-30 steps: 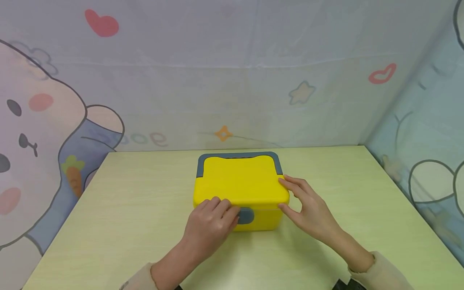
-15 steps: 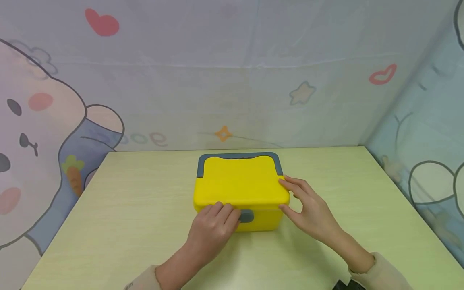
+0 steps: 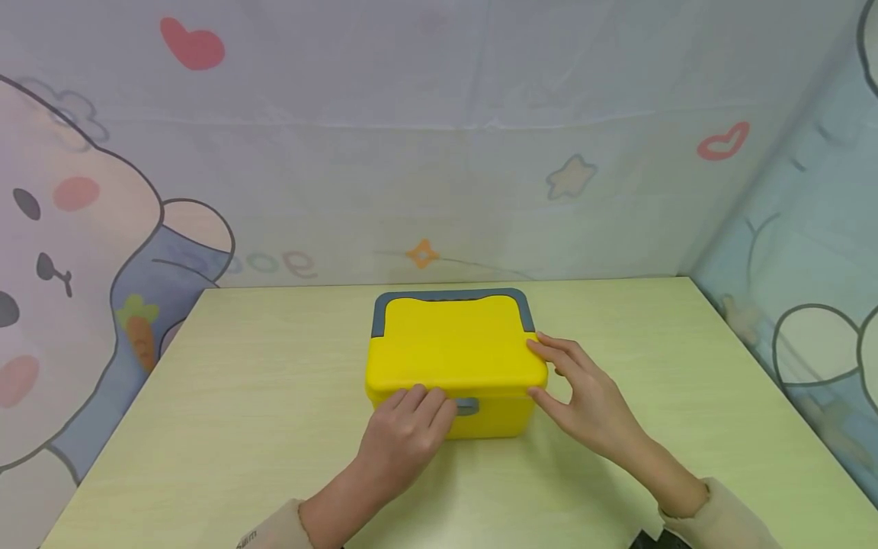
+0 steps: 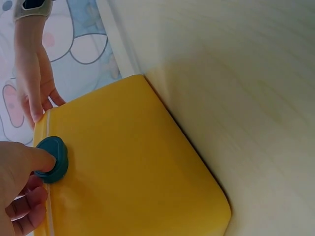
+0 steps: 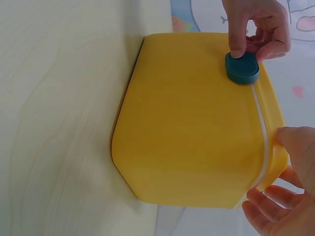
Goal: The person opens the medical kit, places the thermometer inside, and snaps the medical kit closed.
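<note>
A yellow lidded box (image 3: 453, 343) with a grey carrying handle (image 3: 453, 294) folded flat on its lid sits upright on the table. My left hand (image 3: 408, 438) is at the front, its thumb on the oval latch (image 4: 59, 160), which looks blue-green in the wrist views. The other left fingers (image 4: 32, 201) curl at the lid's edge. At the box's right front corner, my right hand (image 3: 593, 396) holds the lid, thumb on the front and fingers along the side, as the right wrist view shows (image 5: 288, 187). The lid is down, with a pale seam (image 5: 263, 132) beneath it. The box's contents are hidden.
The pale wooden table (image 3: 240, 427) extends around the box. A printed cloth (image 3: 411, 137) with hearts, a star and a cartoon animal hangs behind it and along the right side.
The latch's lower edge has swung outward and up, so it looks flatter in the head view. My left hand has shifted slightly down and right. The right hand and box look still.
</note>
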